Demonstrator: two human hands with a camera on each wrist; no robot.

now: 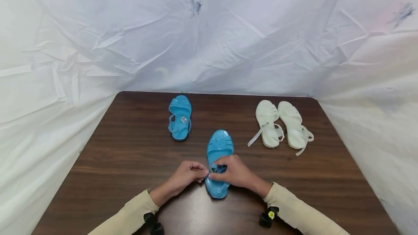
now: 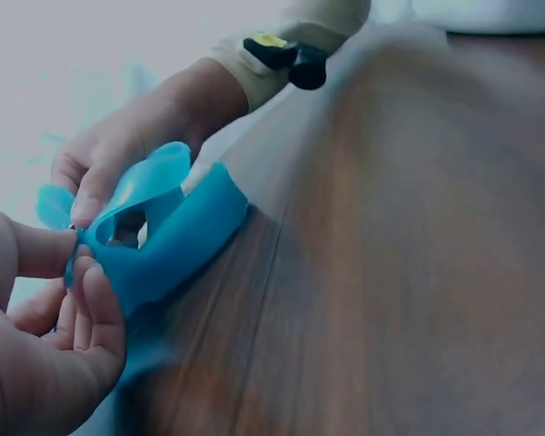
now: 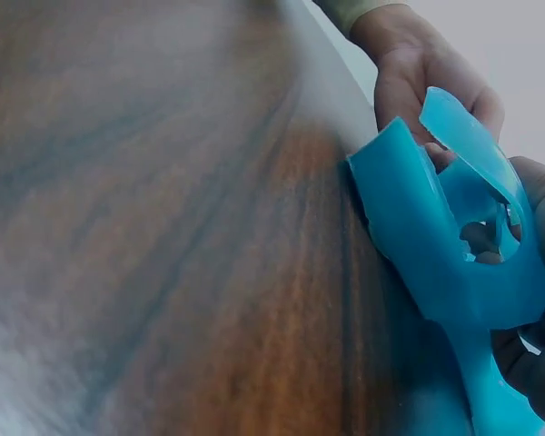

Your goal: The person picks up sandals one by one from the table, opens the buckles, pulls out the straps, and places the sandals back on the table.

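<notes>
A blue jelly sandal (image 1: 220,144) lies on the table near its front, toe pointing away. My left hand (image 1: 188,174) is at the sandal's left side and pinches the end of its ankle strap (image 2: 73,259) between thumb and fingers. Across the sandal, my right hand (image 1: 236,171) grips the strap by the buckle (image 1: 213,168), thumb and index finger either side of it. In the right wrist view the sandal's heel (image 3: 409,209) faces the camera, and part of the strap is hidden behind the fingers.
Farther back on the left lies another blue sandal (image 1: 180,119), its buckle on top. Two white sandals (image 1: 268,124) sit side by side at the back right, straps loose. The dark wooden table (image 1: 130,148) meets white sheeting (image 1: 209,46) at the back and sides.
</notes>
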